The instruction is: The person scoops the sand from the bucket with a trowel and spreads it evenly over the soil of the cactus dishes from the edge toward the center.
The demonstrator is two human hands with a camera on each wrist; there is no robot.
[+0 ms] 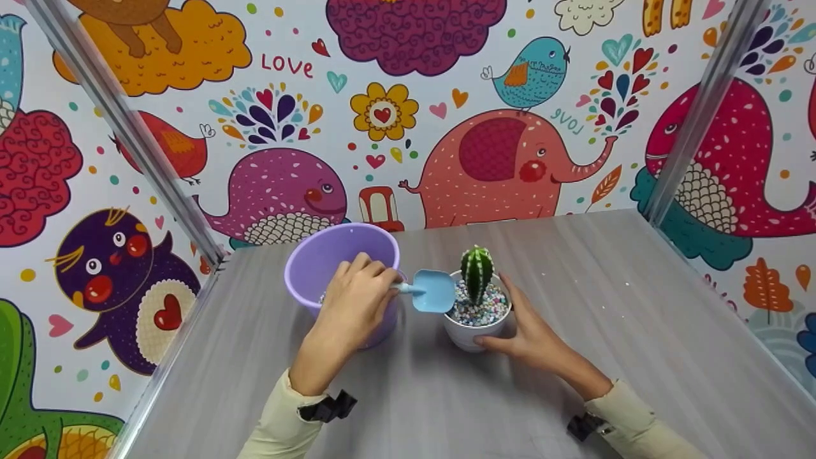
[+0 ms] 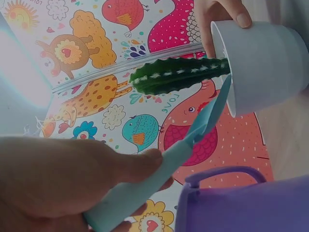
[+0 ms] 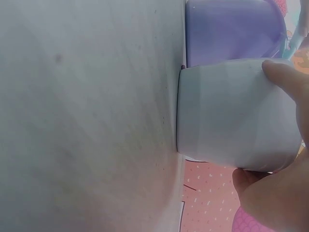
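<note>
My left hand (image 1: 358, 294) grips the handle of a light blue toy shovel (image 1: 434, 291), whose blade reaches the left rim of a white pot (image 2: 268, 65). In that pot stands a green ribbed cactus (image 1: 477, 274), with small multicoloured pebbles (image 1: 475, 312) around its base. My right hand (image 1: 532, 328) holds the pot from the right, thumb in front and fingers at the far side; the right wrist view shows the white wall (image 3: 231, 113) between them. The pot stands upright on the table.
A purple bucket (image 1: 296, 280) stands left of the pot, partly behind my left hand; a few pebbles show inside it. The grey table (image 1: 433, 401) has tiny specks on its right side. Cartoon-printed panels (image 1: 382, 57) with metal posts (image 1: 695, 121) enclose the back and sides.
</note>
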